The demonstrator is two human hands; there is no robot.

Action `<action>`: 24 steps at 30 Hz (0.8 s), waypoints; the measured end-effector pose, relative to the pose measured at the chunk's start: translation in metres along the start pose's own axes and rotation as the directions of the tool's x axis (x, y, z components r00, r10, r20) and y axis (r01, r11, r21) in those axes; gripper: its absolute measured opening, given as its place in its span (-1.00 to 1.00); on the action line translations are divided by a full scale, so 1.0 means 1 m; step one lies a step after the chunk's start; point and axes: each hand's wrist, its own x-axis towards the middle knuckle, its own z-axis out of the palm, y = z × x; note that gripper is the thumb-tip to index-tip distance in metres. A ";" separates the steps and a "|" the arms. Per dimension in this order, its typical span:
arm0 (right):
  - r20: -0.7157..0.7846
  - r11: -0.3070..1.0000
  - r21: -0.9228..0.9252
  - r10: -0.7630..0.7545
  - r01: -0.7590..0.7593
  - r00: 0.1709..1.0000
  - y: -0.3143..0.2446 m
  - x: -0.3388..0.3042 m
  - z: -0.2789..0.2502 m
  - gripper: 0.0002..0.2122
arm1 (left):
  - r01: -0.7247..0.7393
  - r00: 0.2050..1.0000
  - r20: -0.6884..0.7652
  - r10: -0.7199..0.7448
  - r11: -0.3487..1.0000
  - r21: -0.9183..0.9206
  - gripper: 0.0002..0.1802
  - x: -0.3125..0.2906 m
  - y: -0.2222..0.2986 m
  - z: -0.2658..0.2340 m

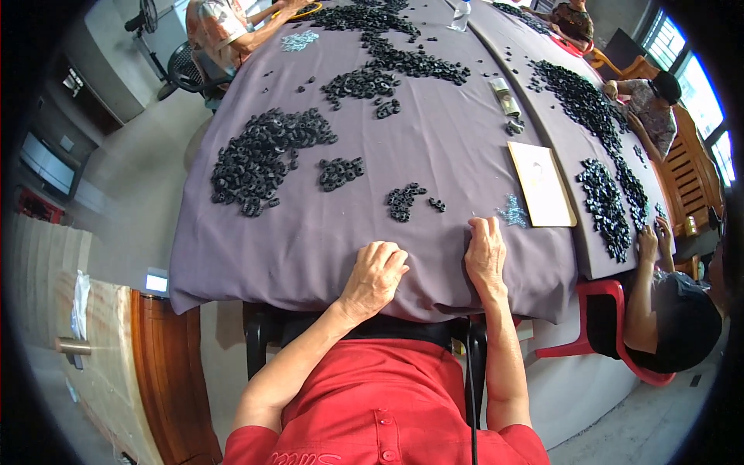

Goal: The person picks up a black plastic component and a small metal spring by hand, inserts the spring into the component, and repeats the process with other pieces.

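My left hand (375,275) is curled closed over the near edge of the cloth-covered table; whatever its fingers hold, if anything, is hidden. My right hand (486,252) rests to the right of it, thumb and fingers pinched together, with a tiny pale speck by the fingertips too small to name. Just right of those fingertips lies a small heap of clear bluish pins or slivers (512,211). Ahead, between the hands, sits a little cluster of black ring-shaped parts (404,203), with a few loose black parts (437,204) beside it.
A large heap of black parts (260,159) spreads at the left, a smaller one (339,173) beside it. A cream board (541,186) lies at right, below a jar (504,98). A bottle (460,15) stands far off. Other people work around the tables; one (682,318) sits at my right.
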 end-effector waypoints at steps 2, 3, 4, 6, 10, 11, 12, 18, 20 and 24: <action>-0.005 1.000 0.000 -0.003 0.003 1.000 0.002 -0.001 -0.001 -0.81 | -0.018 1.000 0.020 0.018 1.000 0.013 -0.70 -0.001 -0.001 -0.003; -0.010 1.000 0.005 -0.011 0.011 1.000 0.003 -0.001 0.000 -0.80 | -0.031 0.999 0.037 0.030 0.999 0.033 -0.68 0.000 -0.002 -0.005; -0.013 1.000 0.013 -0.020 0.020 1.000 0.003 0.000 0.000 -0.80 | -0.033 0.999 0.043 0.032 0.999 0.038 -0.66 -0.001 -0.003 -0.004; -0.010 1.000 0.014 -0.020 0.020 1.000 0.006 -0.001 -0.002 -0.79 | -0.081 0.996 0.044 0.079 0.995 0.054 -0.66 -0.002 -0.005 -0.006; -0.001 1.000 0.027 -0.006 0.006 1.000 0.004 0.000 -0.003 -0.79 | -0.100 0.993 0.070 0.096 0.993 0.062 -0.65 -0.003 -0.005 -0.010; -0.005 1.000 0.025 -0.007 0.007 1.000 0.003 -0.001 -0.004 -0.78 | -0.098 0.993 0.070 0.093 0.993 0.064 -0.65 -0.004 -0.004 -0.011; -0.011 1.000 0.023 -0.008 0.008 1.000 0.002 0.000 -0.004 -0.78 | -0.090 0.994 0.069 0.085 0.994 0.067 -0.65 -0.004 -0.002 -0.011; 0.015 0.975 0.222 0.018 -0.021 1.000 -0.026 0.002 -0.006 -0.84 | -0.045 0.999 0.014 0.043 0.993 0.113 -0.69 -0.010 0.003 -0.005; 0.079 0.916 0.393 0.056 -0.083 0.995 -0.046 0.002 -0.006 -0.85 | -0.046 0.999 0.000 0.047 0.983 0.180 -0.69 -0.013 0.006 -0.004; 0.085 0.860 0.498 0.082 -0.113 0.993 -0.061 -0.004 0.006 -0.87 | -0.009 1.000 -0.021 0.013 0.984 0.178 -0.60 -0.018 0.012 0.003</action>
